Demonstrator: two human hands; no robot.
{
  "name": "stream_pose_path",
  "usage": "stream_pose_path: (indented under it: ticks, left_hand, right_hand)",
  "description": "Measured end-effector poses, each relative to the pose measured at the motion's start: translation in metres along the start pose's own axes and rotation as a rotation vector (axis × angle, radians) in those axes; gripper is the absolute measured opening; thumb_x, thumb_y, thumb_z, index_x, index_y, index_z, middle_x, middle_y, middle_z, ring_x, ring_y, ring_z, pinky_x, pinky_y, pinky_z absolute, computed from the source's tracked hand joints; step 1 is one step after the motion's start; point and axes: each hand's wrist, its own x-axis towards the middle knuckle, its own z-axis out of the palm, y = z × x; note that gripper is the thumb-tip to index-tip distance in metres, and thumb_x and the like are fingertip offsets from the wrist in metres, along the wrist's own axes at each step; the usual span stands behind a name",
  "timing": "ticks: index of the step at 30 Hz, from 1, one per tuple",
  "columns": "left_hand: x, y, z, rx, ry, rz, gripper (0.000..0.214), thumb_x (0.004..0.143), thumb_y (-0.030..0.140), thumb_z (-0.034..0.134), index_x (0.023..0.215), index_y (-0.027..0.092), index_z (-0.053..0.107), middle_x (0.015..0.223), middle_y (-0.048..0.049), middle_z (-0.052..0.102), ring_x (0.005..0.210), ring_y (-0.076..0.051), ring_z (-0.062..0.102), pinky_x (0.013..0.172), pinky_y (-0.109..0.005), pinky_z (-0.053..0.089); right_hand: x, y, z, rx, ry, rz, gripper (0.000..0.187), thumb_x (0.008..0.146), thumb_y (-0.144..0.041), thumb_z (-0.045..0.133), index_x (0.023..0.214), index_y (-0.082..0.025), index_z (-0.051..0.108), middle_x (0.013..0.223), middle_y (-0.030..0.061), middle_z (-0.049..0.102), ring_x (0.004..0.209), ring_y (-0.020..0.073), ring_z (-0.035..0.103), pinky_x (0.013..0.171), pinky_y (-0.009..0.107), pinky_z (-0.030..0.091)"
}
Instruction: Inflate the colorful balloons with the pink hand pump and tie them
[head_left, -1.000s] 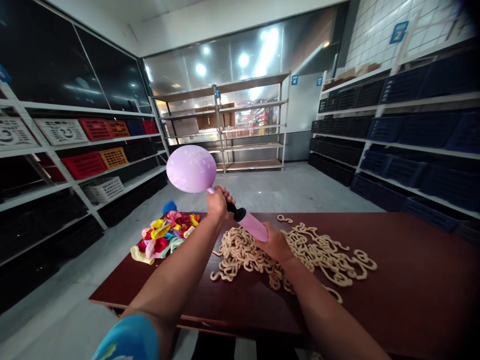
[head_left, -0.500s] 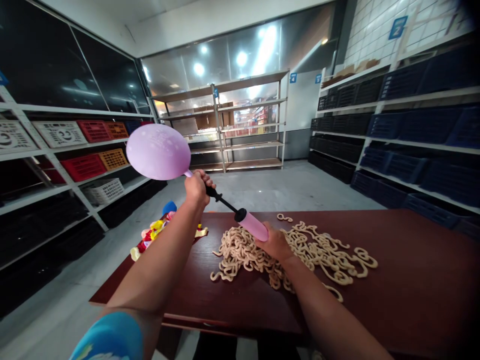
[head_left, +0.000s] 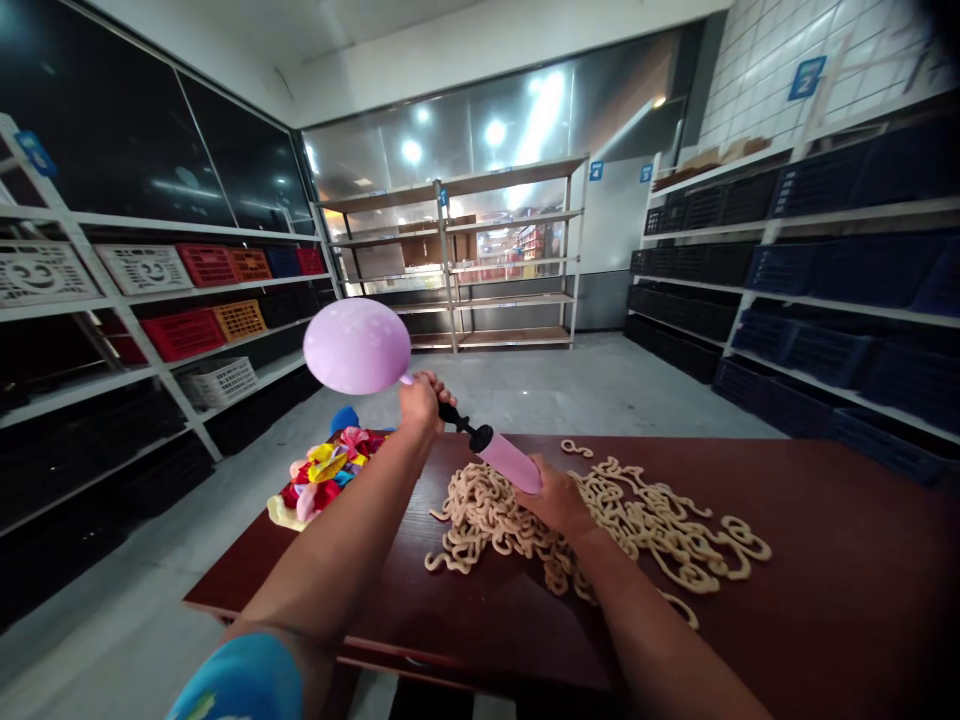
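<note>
Hands [head_left: 421, 404] hold pink pump [head_left: 510, 459] and purple balloon [head_left: 356, 346]

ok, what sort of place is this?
Probably a storeroom: a metal rack stands toward the back, a red crate sits on the left, and dark blue crates line the right.

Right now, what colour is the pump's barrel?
The pump's barrel is pink, with a black end cap, seen in the head view.
</note>
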Motion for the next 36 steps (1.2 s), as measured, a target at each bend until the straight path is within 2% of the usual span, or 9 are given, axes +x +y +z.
stream_pose_path:
  ticks: [5,8,11,18,22,25,32,34,36]
  left_hand:
    - [0.02,0.049,-0.007,-0.003,-0.001,0.076,0.012,0.061,0.008,0.042,0.06,0.018,0.036,0.045,0.0071,0.025,0.035,-0.006,0.03,0.038,-0.02,0.033]
    - [0.023,0.056,-0.008,-0.012,0.0,0.093,0.012,0.062,0.009,0.042,0.06,0.018,0.036,0.046,0.0072,0.025,0.035,-0.006,0.029,0.038,-0.02,0.032]
    - [0.017,0.038,-0.008,-0.031,-0.006,0.095,0.012,0.065,0.01,0.043,0.061,0.019,0.035,0.046,0.0073,0.025,0.035,-0.006,0.03,0.038,-0.019,0.032]
    - [-0.011,-0.032,0.0,-0.054,0.004,-0.045,0.015,0.068,0.012,0.043,0.06,0.019,0.032,0.045,0.0075,0.024,0.033,-0.006,0.029,0.036,-0.019,0.029]
    - [-0.014,-0.044,-0.001,-0.078,0.032,-0.065,0.015,0.068,0.013,0.043,0.06,0.019,0.032,0.045,0.0075,0.025,0.034,-0.007,0.03,0.037,-0.019,0.03]
    - [-0.003,-0.029,-0.007,-0.071,0.041,-0.048,0.013,0.068,0.012,0.042,0.061,0.019,0.033,0.045,0.0077,0.025,0.034,-0.007,0.03,0.038,-0.02,0.032]
    - [0.035,0.044,-0.004,-0.042,-0.001,0.1,0.013,0.066,0.008,0.042,0.061,0.018,0.036,0.047,0.0077,0.026,0.034,-0.006,0.031,0.04,-0.02,0.033]
    - [0.038,0.05,-0.001,-0.031,-0.013,0.125,0.012,0.068,0.01,0.042,0.062,0.018,0.036,0.047,0.0075,0.027,0.034,-0.006,0.031,0.04,-0.02,0.033]
    - [0.035,0.043,0.001,-0.033,-0.005,0.133,0.012,0.069,0.011,0.042,0.062,0.018,0.036,0.047,0.0073,0.027,0.034,-0.006,0.031,0.039,-0.02,0.032]
  right_hand:
    - [0.001,0.001,-0.001,0.002,0.047,-0.003,0.04,0.066,-0.032,0.06,0.103,-0.02,0.052,0.087,0.006,0.064,0.078,0.0209,0.06,0.066,0.027,0.04]
    - [0.0,0.002,0.0,0.002,0.021,0.018,0.038,0.065,-0.03,0.061,0.101,-0.02,0.052,0.083,0.0049,0.064,0.075,0.0205,0.06,0.064,0.027,0.039]
    - [-0.001,0.002,0.001,0.0,-0.012,0.019,0.032,0.066,-0.029,0.06,0.096,-0.021,0.053,0.082,0.0045,0.064,0.073,0.0205,0.06,0.062,0.027,0.038]
    - [-0.003,-0.001,0.002,-0.02,-0.031,-0.002,0.031,0.067,-0.029,0.059,0.095,-0.02,0.051,0.082,0.004,0.064,0.074,0.0197,0.06,0.064,0.027,0.039]
    - [-0.002,0.001,0.0,-0.05,-0.035,-0.001,0.033,0.068,-0.031,0.058,0.099,-0.021,0.052,0.083,0.0031,0.064,0.074,0.0196,0.06,0.064,0.027,0.04]
    - [0.001,0.005,-0.001,-0.087,0.004,0.0,0.039,0.068,-0.031,0.058,0.104,-0.021,0.051,0.088,0.004,0.063,0.079,0.0206,0.06,0.067,0.028,0.041]
    - [0.006,0.018,0.0,-0.088,0.11,0.024,0.034,0.07,-0.027,0.055,0.103,-0.02,0.05,0.09,0.004,0.061,0.083,0.0197,0.058,0.071,0.029,0.042]
    - [0.007,0.021,0.0,-0.061,0.098,0.032,0.035,0.069,-0.027,0.056,0.102,-0.02,0.05,0.09,0.0042,0.06,0.083,0.0194,0.057,0.07,0.029,0.042]
    - [0.007,0.023,-0.001,-0.036,0.074,0.046,0.036,0.067,-0.028,0.058,0.101,-0.019,0.05,0.089,0.0042,0.06,0.081,0.0191,0.057,0.069,0.029,0.042]
